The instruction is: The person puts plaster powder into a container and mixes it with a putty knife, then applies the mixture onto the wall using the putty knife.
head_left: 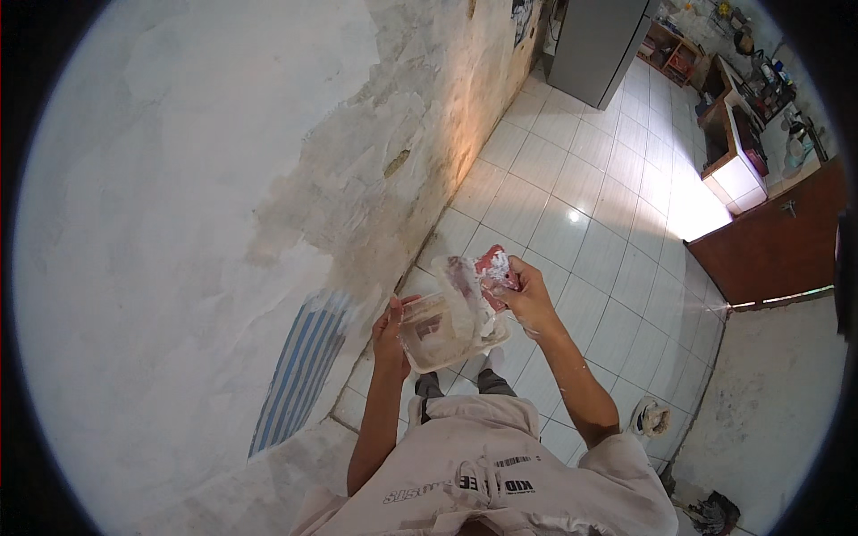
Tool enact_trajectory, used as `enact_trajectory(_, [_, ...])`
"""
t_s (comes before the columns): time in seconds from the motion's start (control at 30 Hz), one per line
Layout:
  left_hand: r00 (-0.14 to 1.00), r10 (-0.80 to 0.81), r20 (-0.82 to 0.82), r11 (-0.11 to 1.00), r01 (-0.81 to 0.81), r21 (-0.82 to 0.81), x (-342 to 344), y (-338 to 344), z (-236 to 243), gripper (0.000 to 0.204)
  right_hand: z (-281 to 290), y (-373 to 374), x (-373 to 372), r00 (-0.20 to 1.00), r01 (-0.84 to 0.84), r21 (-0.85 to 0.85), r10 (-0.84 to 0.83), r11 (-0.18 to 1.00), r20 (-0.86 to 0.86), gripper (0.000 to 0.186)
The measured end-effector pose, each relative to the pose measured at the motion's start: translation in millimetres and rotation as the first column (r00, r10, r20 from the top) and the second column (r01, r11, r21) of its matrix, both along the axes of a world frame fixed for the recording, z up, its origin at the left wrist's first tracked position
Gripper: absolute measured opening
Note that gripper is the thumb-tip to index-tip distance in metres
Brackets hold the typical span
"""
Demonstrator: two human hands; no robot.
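Observation:
In front of my body, my left hand (390, 329) grips the side of a clear rectangular plastic tub (433, 364), its fingers wrapped around the wall. The tub is tilted and smeared with whitish paste inside. My right hand (531, 300) is closed on the red putty scraper (492, 263), which is held over the tub's right side. White paste coats much of the scraper, so its blade edge is hard to make out. To the left stands a wall (179, 196), partly covered in smooth white filler, with a rough, bare grey patch (357, 152) beside it.
A blue-striped strip (299, 366) shows low on the wall. Pale tiles (581, 259) cover the floor. A grey fridge (597, 49) stands farther off, and a brown door (773, 237) is at the right. Near my right elbow lies a whitish, stained object (650, 417).

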State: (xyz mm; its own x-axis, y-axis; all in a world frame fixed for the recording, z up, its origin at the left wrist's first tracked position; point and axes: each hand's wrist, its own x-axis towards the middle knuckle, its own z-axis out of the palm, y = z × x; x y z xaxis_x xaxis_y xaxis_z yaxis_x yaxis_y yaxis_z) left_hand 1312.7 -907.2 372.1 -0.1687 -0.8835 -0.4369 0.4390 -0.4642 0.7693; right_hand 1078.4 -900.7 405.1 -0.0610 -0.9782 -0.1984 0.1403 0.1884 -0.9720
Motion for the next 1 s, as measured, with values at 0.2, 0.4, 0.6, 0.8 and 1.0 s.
enact_trajectory(0.2, [0.991, 0.130, -0.016, 0.990, -0.131, -0.056, -7.6, -14.6, -44.5, 0.057, -36.0, -15.9, -1.2, 0.908, 0.260, -0.020, -0.237, 0.965, 0.345, 0.022])
enact_trajectory(0.4, [0.979, 0.202, 0.033, 0.972, -0.197, -0.130, 17.9, -42.4, -162.0, 0.055, -149.3, -42.2, 19.5, 0.847, 0.396, 0.043, -0.383, 0.917, 0.368, 0.027])
enact_trajectory(0.6, [0.987, 0.133, 0.088, 0.990, -0.137, 0.033, 55.6, -71.3, -328.1, 0.054, -354.5, -39.3, 49.9, 0.581, 0.549, 0.242, -0.574, 0.800, 0.577, 0.033])
enact_trajectory(0.8, [0.978, 0.077, 0.195, 0.997, -0.081, 0.012, 123.9, -82.7, -453.0, 0.053, -521.2, -52.5, 74.2, 0.328, 0.700, 0.319, -0.685, 0.639, 0.651, 0.033])
enact_trajectory(1.0, [0.955, 0.051, 0.292, 0.995, -0.074, 0.069, 141.5, -65.6, -492.1, 0.055, -674.3, -91.5, 122.4, 0.413, 0.723, 0.370, -0.794, 0.584, 0.446, 0.030])
